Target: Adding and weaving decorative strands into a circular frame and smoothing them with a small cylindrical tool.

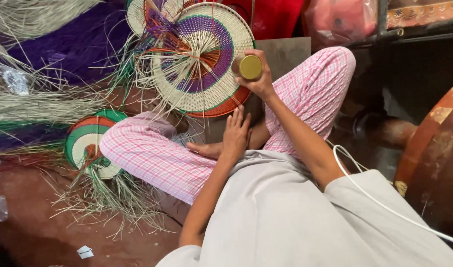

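Note:
I sit cross-legged in pink checked trousers. My right hand [258, 79] is raised over my right knee and grips a small round gold container [249, 66], seen end-on. My left hand [235, 133] lies flat with fingers apart on my foot and ankle between my legs, holding nothing. Just beyond the hands rests a round woven mat [199, 62] in cream, purple, orange and green, its loose straw ends sticking out from the centre and the left edge.
A smaller green, white and red woven disc [85, 143] lies left of my knee among loose straw [108, 198]. Purple and natural fibre bundles [63, 44] fill the upper left. A rusty round drum [434, 158] stands at right, and a white cable [374, 198] crosses my lap.

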